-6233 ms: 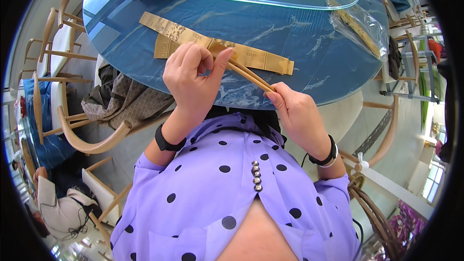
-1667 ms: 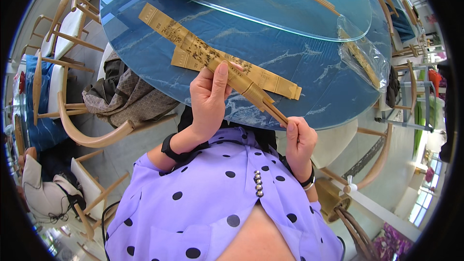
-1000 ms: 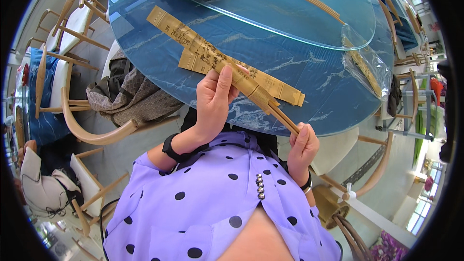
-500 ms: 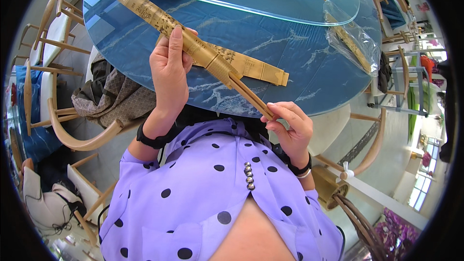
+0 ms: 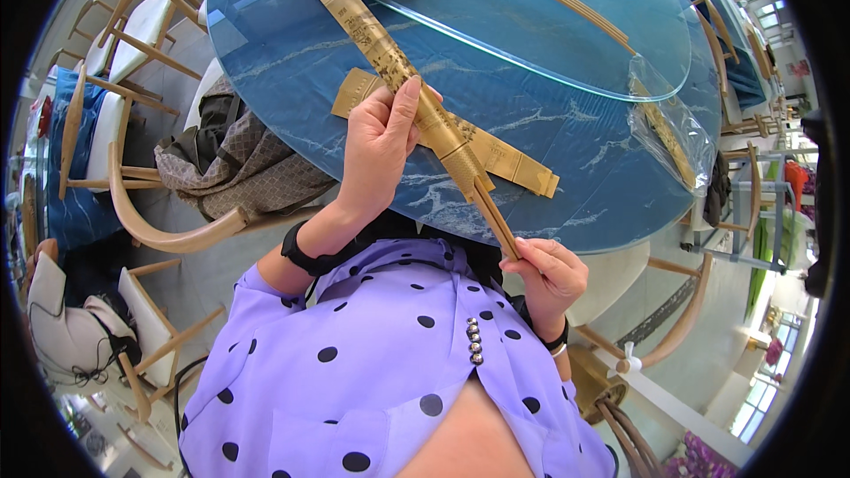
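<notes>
The right hand (image 5: 549, 279) is pinching the chopsticks (image 5: 498, 223) by their lower ends, just below and right of the frame's centre. Above centre, the left hand (image 5: 376, 142) is grasping the gold sleeve (image 5: 372, 40) around their upper part; sleeve and sticks are slanting along one line, upper left to lower right, more steeply than half a second ago. Flat sleeves (image 5: 513, 164) are lying crosswise behind on the blue table (image 5: 292, 80). Farther off, a clear packet (image 5: 668, 137) is lying at right, and loose chopsticks (image 5: 567, 4) are resting upper right.
</notes>
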Demonstrator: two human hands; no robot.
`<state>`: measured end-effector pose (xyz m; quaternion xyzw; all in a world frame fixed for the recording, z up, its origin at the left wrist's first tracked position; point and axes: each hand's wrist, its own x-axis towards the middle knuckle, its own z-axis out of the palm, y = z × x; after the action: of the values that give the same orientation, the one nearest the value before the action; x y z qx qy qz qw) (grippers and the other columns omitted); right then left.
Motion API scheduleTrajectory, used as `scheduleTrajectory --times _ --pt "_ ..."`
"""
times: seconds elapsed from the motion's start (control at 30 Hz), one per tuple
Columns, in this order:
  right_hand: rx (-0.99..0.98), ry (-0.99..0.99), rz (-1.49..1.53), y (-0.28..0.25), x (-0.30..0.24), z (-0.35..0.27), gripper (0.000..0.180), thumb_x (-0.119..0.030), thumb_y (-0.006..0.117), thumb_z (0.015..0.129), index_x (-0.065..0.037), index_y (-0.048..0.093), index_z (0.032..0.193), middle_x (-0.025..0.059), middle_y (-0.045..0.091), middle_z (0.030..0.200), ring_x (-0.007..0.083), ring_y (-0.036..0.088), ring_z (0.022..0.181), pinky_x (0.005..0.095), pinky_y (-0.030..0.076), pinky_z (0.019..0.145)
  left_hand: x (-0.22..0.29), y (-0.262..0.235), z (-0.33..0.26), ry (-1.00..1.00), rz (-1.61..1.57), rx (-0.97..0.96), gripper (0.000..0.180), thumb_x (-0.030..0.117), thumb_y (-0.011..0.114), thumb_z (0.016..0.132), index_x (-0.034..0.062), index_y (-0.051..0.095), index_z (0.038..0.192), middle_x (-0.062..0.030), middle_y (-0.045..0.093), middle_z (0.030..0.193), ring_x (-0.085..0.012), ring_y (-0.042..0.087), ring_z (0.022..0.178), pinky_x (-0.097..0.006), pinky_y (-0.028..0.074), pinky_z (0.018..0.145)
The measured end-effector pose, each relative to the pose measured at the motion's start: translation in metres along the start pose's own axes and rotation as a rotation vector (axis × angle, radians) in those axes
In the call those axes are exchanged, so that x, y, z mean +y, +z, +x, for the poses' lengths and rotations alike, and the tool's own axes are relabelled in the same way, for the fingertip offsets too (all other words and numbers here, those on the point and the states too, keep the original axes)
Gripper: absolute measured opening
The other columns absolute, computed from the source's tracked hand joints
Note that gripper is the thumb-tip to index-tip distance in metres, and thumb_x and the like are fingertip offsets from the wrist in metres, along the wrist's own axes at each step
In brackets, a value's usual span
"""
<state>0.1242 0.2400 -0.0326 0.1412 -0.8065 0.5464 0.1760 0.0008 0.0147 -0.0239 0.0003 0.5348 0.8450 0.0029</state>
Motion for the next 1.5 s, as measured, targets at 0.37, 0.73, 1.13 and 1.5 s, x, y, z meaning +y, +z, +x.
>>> scheduleTrajectory --times 0.37,0.73,1.13,1.5 --pt "0.083 0.074 0.038 0.006 0.003 -0.004 0.030 0.010 0.080 0.072 0.004 0.075 0.101 0.0159 0.073 0.085 0.0191 0.071 0.071 0.0264 0.058 0.063 -0.007 0.007 -0.011 -0.023 0.017 -0.035 0.035 0.031 0.051 0.108 0.0019 0.068 0.097 0.0059 0.052 0.067 0.0013 0.032 0.053 -0.019 0.024 0.046" --pt "0.101 0.120 0.075 0.007 -0.005 -0.003 0.026 0.012 0.075 0.080 0.005 0.074 0.105 0.0163 0.072 0.089 0.0183 0.072 0.071 0.0246 0.058 0.062 -0.005 0.012 -0.013 -0.002 0.018 0.006 0.041 0.035 0.047 0.109 0.0008 0.068 0.100 0.0084 0.039 0.058 0.0000 0.025 0.049 -0.021 0.018 0.046" --pt "0.105 0.092 0.097 0.007 -0.001 0.000 0.026 0.013 0.073 0.082 0.005 0.073 0.107 0.0164 0.072 0.091 0.0172 0.071 0.070 0.0241 0.057 0.062 -0.008 0.009 -0.014 0.033 -0.015 0.023 0.033 0.031 0.048 0.109 0.0038 0.065 0.102 0.0060 0.050 0.068 0.0000 0.031 0.054 -0.019 0.022 0.047" --pt "0.121 0.128 0.153 0.012 -0.008 0.006 0.022 0.014 0.067 0.087 0.007 0.073 0.107 0.0174 0.071 0.094 0.0180 0.073 0.073 0.0245 0.059 0.064 -0.009 0.014 -0.021 0.049 0.007 0.010 0.032 0.030 0.046 0.110 0.0049 0.064 0.101 0.0078 0.041 0.065 -0.0007 0.027 0.053 -0.021 0.018 0.047"
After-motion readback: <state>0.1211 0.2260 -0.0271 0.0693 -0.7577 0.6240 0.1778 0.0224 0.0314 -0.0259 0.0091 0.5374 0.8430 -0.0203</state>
